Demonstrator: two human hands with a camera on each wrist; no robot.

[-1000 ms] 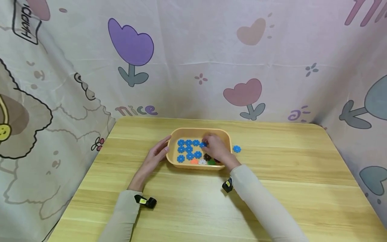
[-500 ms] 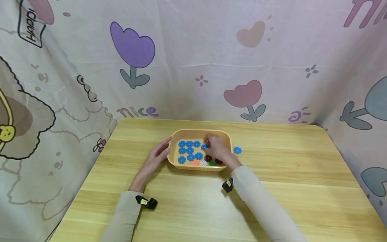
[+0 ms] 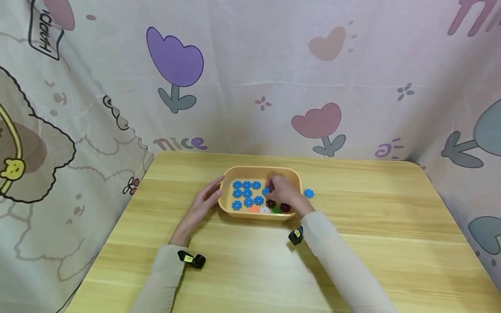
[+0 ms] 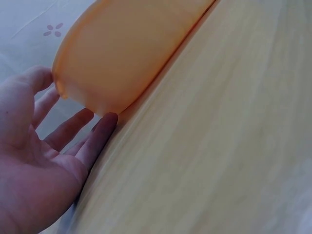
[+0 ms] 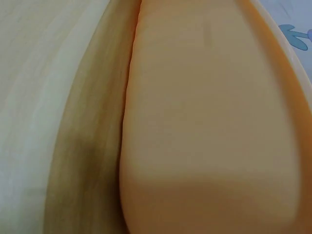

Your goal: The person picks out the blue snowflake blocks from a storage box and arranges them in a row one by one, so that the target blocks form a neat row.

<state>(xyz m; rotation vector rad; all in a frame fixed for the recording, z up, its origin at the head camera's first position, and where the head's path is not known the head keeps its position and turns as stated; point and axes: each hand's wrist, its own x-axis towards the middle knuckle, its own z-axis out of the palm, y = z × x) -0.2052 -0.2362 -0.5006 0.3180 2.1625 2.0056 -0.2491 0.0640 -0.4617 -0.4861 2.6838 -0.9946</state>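
A yellow-orange plastic tray point(image 3: 260, 169) sits on the wooden table. Blue snowflake building discs point(image 3: 237, 194) lie in rows over its left and middle floor. My right hand point(image 3: 282, 190) reaches in from the right and pinches another blue snowflake disc point(image 3: 266, 191) at its fingertips, low in the tray. At the tray's left end rests my left hand point(image 3: 204, 201); in the left wrist view its extended fingers point(image 4: 105, 131) touch the outer wall. The right wrist view shows the tray's outer side point(image 5: 209, 112) close up, with the right hand out of sight.
Along the tray's near side lie an orange disc point(image 3: 254, 209), a white disc point(image 3: 264, 209), a green disc point(image 3: 276, 210) and dark discs point(image 3: 285, 208). One blue disc point(image 3: 308, 193) lies on the table point(image 3: 360, 200) just right of the tray. A printed curtain point(image 3: 242, 56) hangs behind.
The right hand's blue disc has shifted slightly toward the near side, away from the top row. The left hand stays at the tray's end. The head view has drifted a little.
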